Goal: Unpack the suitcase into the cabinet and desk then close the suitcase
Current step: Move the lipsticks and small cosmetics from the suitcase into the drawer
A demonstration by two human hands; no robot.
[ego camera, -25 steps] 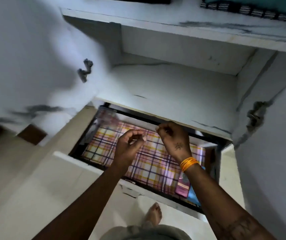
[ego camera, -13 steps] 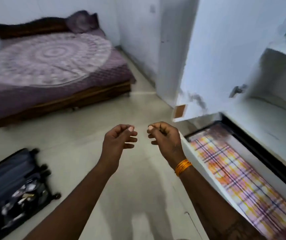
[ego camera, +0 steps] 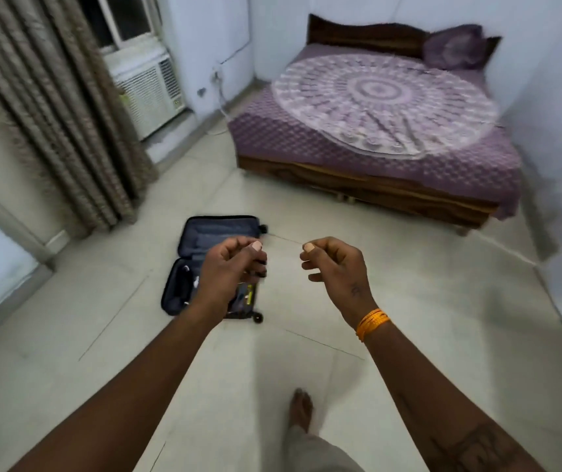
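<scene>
Suitcase (ego camera: 204,253) lies open on the tiled floor (ego camera: 409,335), well apart from the bed's (ego camera: 374,124) foot, small items still in its lower half. Left hand (ego camera: 230,270) and right hand (ego camera: 335,267) hang loosely curled, holding nothing, on the near side of the suitcase. Risk, judged: a bare foot (ego camera: 301,408) stepping toward the suitcase could catch its raised rim or wheels; small loose items may spill if grabbed in a bunch.

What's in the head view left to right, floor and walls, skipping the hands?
curtain → air conditioner → suitcase, lying open on the floor → bed → pillow
</scene>
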